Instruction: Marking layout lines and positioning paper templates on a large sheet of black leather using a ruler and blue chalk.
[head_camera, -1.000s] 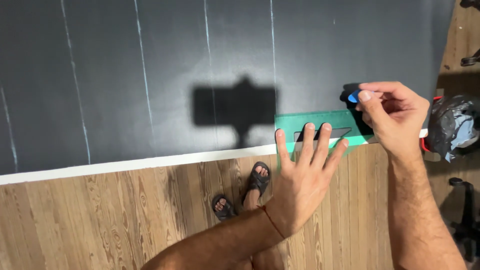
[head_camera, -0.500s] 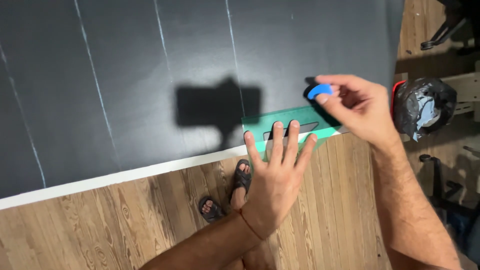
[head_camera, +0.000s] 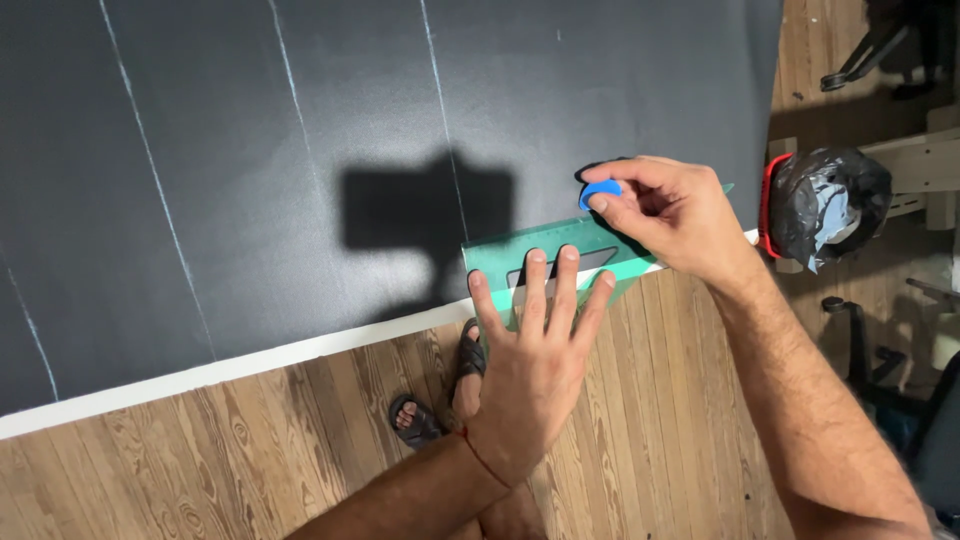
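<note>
A: The green plastic set square (head_camera: 560, 250) lies flat at the near edge of the big black fabric sheet (head_camera: 300, 150), toward that sheet's right corner, straddling the white selvedge strip (head_camera: 230, 365) where the cloth meets the wood-plank floor (head_camera: 200, 460). Why do you think it sits just there?

B: It seems squared to that edge, so its far edge gives a straight guide across the cloth. Start nearer, though: sandalled feet (head_camera: 440, 395) stand on the planks right below the strip.

A: Yes. Then the left hand (head_camera: 530, 370), flat and open, fingers spread, grasping nothing. It only presses down on the near part of the set square, with its heel over the floor, probably to stop the tool from sliding.

B: And the right hand (head_camera: 665, 215)?

A: It pinches a small blue piece of tailor's chalk (head_camera: 600, 190) between thumb and fingertips, just beyond the square's far edge, over the black fabric. Held like that, its thin edge can run along the guide.

B: Anything further out?

A: Pale chalk lines (head_camera: 300, 130) already slant across the cloth, well apart from one another. Off the sheet's right edge stands a red bin lined with a black plastic bag (head_camera: 825, 205).
</note>
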